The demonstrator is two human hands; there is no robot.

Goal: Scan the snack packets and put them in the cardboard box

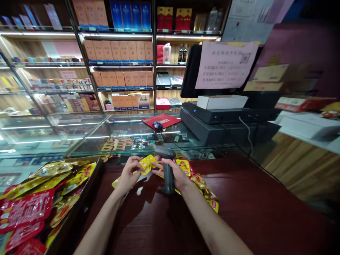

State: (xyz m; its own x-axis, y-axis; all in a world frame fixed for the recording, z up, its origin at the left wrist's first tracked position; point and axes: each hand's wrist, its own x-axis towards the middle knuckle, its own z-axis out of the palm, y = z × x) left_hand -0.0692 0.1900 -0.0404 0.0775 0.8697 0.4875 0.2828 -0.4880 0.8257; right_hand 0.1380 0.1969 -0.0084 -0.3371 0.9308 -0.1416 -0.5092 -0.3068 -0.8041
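In the middle of the head view, my left hand (130,176) pinches a small yellow packet (147,164) by its left side. My right hand (178,174) is wrapped round the grip of a dark barcode scanner (169,177), its head just right of the packet. The right fingertips reach towards the packet's right edge; whether they touch it I cannot tell. Behind and right of my right hand, red and yellow packets (185,166) and several others (203,186) lie on the dark red counter (244,209). Another yellowish packet (116,182) is partly hidden beside my left wrist.
An open box (91,184) of snack packets stands at the left. Beyond the counter are a glass display case (92,141), a red mouse pad (170,120) with a mouse (157,125), and a monitor (190,76) above dark equipment (209,124) at the right.
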